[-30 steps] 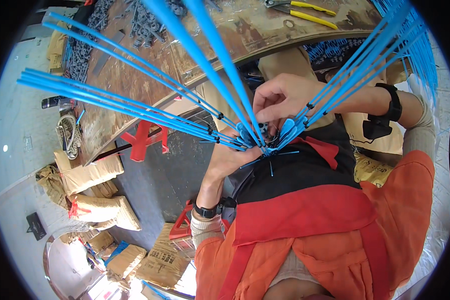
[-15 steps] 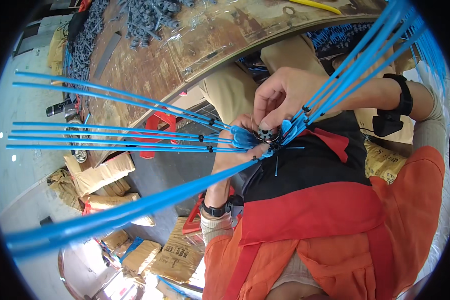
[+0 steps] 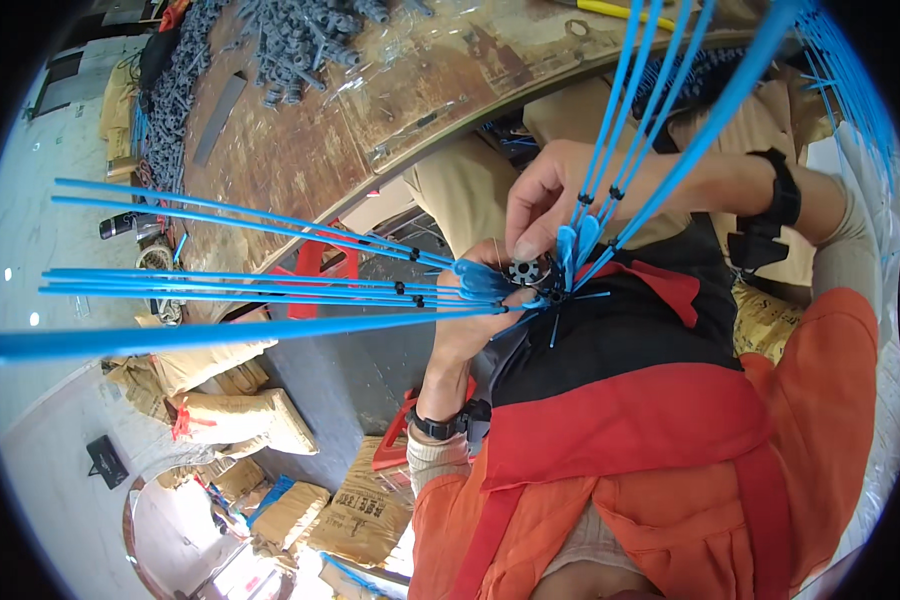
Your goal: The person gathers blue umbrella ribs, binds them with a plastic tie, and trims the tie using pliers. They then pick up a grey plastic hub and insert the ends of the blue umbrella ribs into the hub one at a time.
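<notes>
Blue ribs with small black joints fan out left and right from a small black notched hub, like an umbrella frame. My left hand is closed around the hub from below, its thumb by the lower edge and its fingers partly behind blue rib ends. My right hand pinches at the hub's upper edge, thumb and forefinger together. A thin wire shows beside those fingertips; whether they hold it is too small to tell. Several ribs on the right cross in front of my right hand and wrist.
A worn wooden table lies ahead, with a heap of grey plastic parts, a flat grey strip and a yellow-handled tool. Brown sacks and a red stool are at the left. More blue ribs stand far right.
The rib bunches have swung round with the hub: the near left rib has risen, and the right-hand ribs stand steeper and more spread. Both hands stay at the hub.
</notes>
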`<state>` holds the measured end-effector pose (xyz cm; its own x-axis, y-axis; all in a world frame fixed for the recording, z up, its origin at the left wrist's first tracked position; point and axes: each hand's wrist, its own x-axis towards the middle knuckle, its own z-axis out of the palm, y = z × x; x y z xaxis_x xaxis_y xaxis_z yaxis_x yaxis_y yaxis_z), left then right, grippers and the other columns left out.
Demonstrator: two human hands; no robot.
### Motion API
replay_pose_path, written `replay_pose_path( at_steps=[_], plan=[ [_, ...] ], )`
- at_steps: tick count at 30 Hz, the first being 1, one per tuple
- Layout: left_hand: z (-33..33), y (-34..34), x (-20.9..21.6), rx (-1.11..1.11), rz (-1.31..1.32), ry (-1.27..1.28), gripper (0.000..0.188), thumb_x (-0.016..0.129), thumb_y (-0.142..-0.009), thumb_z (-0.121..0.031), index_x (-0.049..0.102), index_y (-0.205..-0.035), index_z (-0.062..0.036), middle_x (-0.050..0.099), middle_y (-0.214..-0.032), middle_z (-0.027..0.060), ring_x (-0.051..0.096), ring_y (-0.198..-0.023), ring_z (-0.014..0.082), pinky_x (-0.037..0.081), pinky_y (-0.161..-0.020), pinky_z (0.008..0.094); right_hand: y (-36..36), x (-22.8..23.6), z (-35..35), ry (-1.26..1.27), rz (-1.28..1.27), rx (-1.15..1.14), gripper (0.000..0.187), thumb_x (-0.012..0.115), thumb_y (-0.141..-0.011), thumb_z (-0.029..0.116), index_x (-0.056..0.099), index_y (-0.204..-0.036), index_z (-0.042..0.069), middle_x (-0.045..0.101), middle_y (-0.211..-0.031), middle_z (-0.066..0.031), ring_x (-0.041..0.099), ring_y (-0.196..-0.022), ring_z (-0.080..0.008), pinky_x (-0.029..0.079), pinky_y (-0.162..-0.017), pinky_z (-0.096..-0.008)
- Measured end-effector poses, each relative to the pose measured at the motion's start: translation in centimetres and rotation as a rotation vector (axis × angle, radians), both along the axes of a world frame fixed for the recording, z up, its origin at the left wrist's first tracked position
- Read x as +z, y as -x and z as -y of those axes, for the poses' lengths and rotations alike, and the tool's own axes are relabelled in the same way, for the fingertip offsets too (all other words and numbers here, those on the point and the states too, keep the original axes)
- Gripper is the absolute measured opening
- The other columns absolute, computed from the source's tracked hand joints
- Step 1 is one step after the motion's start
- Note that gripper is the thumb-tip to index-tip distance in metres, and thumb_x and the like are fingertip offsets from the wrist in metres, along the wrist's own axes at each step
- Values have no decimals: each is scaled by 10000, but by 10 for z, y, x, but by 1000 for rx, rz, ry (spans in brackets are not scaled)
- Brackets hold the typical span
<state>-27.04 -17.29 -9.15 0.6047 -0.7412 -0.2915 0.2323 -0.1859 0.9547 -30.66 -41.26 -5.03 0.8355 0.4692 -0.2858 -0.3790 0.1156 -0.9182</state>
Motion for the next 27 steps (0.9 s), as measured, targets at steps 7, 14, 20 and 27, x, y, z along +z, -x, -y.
replay_pose_path(
  at_steps=[7,14,20,27],
  plan=[
    [5,-2,0,29,65,159,286,774,-728,-14,642,-982,-4,666,-874,29,610,-812,96,493,-737,251,-2,-38,16,-294,219,77,612,552,-921,499,627,-1160,-60,664,-1081,-148,630,-957,-188,490,-810,-300],
    [5,-4,10,98,-86,60,283,793,-737,-40,642,-975,-19,642,-857,-17,576,-781,48,473,-699,226,8,-48,9,-495,38,1,771,547,-885,587,499,-1307,-57,585,-1243,-168,581,-1071,-227,452,-910,-346],
    [15,-4,12,72,6,15,284,761,-753,-20,631,-1005,-21,628,-833,-24,582,-720,48,465,-653,206,29,-39,-13,110,432,-233,465,706,-850,310,558,-1160,-3,581,-1113,-109,564,-983,-190,446,-866,-326],
    [-1,-28,41,-79,-235,138,224,735,-803,-51,663,-1012,-15,663,-909,19,616,-861,93,485,-776,238,40,-37,-35,94,242,-510,323,758,-752,36,601,-1033,10,557,-1004,-77,556,-941,-170,440,-812,-294]
  ],
)
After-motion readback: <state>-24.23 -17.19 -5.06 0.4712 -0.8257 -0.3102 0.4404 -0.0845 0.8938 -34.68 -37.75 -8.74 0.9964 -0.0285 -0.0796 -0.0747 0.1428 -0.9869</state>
